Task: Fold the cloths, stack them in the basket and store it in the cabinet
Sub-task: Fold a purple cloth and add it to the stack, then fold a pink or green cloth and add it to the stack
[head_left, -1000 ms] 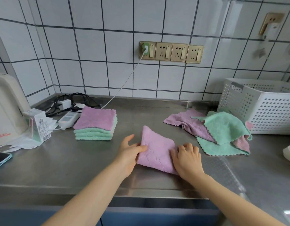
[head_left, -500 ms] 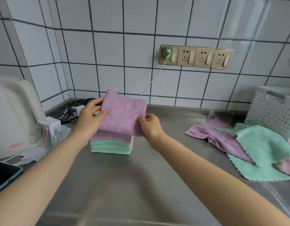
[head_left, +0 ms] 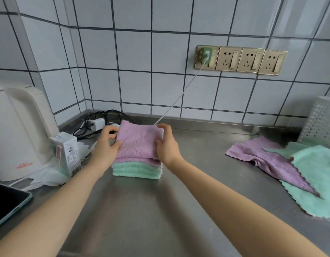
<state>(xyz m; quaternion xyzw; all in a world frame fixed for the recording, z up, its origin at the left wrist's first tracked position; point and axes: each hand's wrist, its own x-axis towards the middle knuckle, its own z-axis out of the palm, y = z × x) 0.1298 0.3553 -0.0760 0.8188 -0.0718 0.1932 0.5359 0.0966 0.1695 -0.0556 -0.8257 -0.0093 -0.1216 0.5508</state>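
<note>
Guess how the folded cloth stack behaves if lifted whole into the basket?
Probably soft: the stack is plush layers that would likely sag unless supported underneath. Likely light for its bulk. Layers lie loose, so the top pink cloth could slide off if tilted.

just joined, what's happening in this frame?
A person is folding cloths on a steel counter. Both hands, left hand and right hand, hold a folded purple cloth by its sides, right on top of the stack of folded cloths, which shows green layers under purple. Unfolded purple and green cloths lie in a heap to the right, next to the white perforated basket. Nothing is visibly in the basket yet.
</note>
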